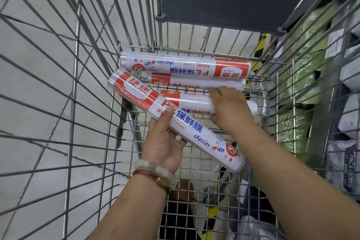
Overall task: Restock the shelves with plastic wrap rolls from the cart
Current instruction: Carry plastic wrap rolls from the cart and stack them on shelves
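- Left hand (164,140) grips one roll (175,121) around its middle, thumb on top, fingers beneath; the roll is lifted and slants across the cart (93,103), its ends unsupported
- Right hand (228,109) lies on a second roll (192,102) on the cart floor, fingers curled over its right part; I judge it is closing a grasp there, though the fingertips are hidden
- Two more rolls sit beyond: one (185,66) against the far wall, another (194,83) just in front of it, touching the right fingers
- No shelf face for the rolls is visible; packaged goods (303,84) show through the right side wires
- Risks: the glossy film could let the mid-held roll tip or slide from the left hand; lifting the second roll may catch it under the slanted one; a roll end could snag in the wire grid; nudged neighbours may roll away
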